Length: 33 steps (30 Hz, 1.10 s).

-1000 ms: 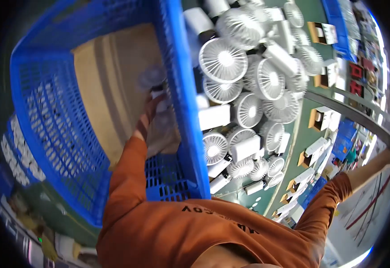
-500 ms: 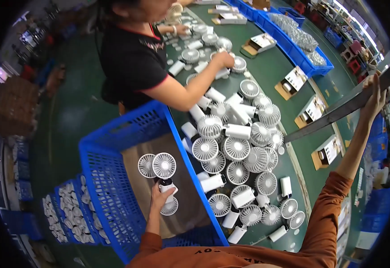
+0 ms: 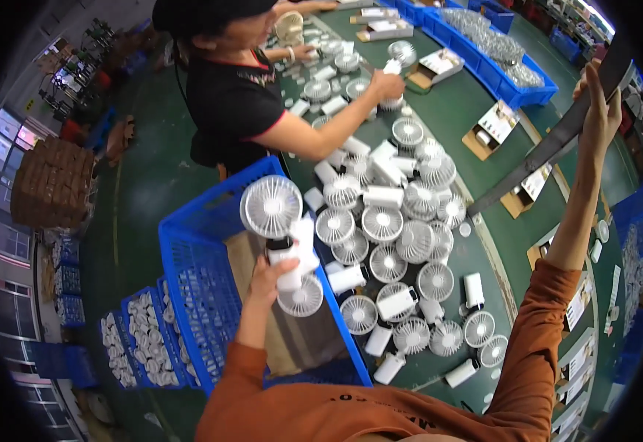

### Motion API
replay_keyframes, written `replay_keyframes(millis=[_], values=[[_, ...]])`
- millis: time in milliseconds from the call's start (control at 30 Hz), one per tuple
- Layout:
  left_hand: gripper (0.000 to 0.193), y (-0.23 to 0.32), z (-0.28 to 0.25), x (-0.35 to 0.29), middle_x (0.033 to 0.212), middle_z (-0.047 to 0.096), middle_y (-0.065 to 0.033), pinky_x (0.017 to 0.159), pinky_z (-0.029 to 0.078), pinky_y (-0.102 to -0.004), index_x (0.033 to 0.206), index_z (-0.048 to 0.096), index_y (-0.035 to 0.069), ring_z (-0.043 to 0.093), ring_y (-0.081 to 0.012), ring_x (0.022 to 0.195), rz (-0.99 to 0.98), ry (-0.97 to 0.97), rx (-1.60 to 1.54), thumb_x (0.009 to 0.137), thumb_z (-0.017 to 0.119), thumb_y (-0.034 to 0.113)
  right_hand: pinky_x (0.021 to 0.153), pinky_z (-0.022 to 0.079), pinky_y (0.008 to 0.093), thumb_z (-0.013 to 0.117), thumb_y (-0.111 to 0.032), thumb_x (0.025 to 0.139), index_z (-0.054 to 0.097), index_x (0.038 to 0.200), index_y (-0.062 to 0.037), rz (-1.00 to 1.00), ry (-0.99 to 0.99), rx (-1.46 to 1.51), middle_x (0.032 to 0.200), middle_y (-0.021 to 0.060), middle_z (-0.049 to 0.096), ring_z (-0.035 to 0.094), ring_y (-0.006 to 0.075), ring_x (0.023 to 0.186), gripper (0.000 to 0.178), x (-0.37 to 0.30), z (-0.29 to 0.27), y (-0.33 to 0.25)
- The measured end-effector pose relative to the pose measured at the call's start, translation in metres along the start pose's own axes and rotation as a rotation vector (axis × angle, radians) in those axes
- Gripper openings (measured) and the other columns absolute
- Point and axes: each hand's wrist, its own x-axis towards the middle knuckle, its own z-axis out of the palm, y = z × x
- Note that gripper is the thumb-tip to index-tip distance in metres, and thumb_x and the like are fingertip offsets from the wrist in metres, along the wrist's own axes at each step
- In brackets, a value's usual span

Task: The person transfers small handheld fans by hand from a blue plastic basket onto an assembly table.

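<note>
My left hand is closed around white handheld fans above the crate's right side. One fan's round grille points up, and another fan's head hangs down beside my fingers. Their handles overlap, so I cannot tell exactly how they sit in my grip. Below is a blue plastic crate with brown cardboard inside. At the far right my right hand is wrapped around a grey metal post. A heap of white handheld fans covers the green table between my arms.
A co-worker in black stands at the table's far left, one hand holding a fan. Open boxes line the table's right half. Blue trays hold clear bags. Fan-filled crates stand on the floor at left.
My left hand has lifted the fans up and rightward out of the crate. My right hand stays on the post. The co-worker has raised a fan toward the boxes. The view has shifted slightly.
</note>
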Motion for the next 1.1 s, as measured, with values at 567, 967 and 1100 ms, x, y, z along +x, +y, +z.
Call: replay_keyframes(millis=[567, 967, 1100], values=[[0.041, -0.019, 0.108, -0.002, 0.095, 0.058, -0.007, 0.076, 0.048, -0.0291, 0.106, 0.053, 0.003, 0.058, -0.0161, 0.085, -0.196, -0.428, -0.071, 0.07, 0.069, 0.012, 0.085, 0.043, 0.035, 0.065, -0.028, 0.075, 0.054, 0.112, -0.0035, 0.846, -0.875, -0.1, 0.107, 0.0156, 0.058, 0.055, 0.0263, 0.1, 0.046, -0.236, 0.032, -0.077], [0.065, -0.015, 0.1, -0.02, 0.107, 0.051, -0.0076, 0.078, 0.045, -0.0281, 0.121, 0.037, 0.002, 0.052, -0.0135, 0.094, -0.32, -0.6, 0.235, 0.071, 0.071, 0.026, 0.085, 0.04, 0.0279, 0.067, -0.028, 0.075, 0.05, 0.114, 0.0039, 1.392, -1.149, 0.529, 0.105, 0.0093, 0.056, 0.051, 0.0162, 0.095, 0.054, -0.291, 0.053, -0.068], [0.065, -0.014, 0.094, -0.024, 0.108, 0.05, -0.0109, 0.085, 0.042, -0.0323, 0.121, 0.039, 0.0, 0.049, -0.0188, 0.1, -0.252, -0.626, 0.391, 0.071, 0.07, 0.027, 0.087, 0.04, 0.0288, 0.071, -0.025, 0.069, 0.049, 0.115, 0.0034, 1.39, -1.006, 0.588, 0.107, 0.0087, 0.055, 0.051, 0.0161, 0.097, 0.058, -0.297, 0.056, -0.081]])
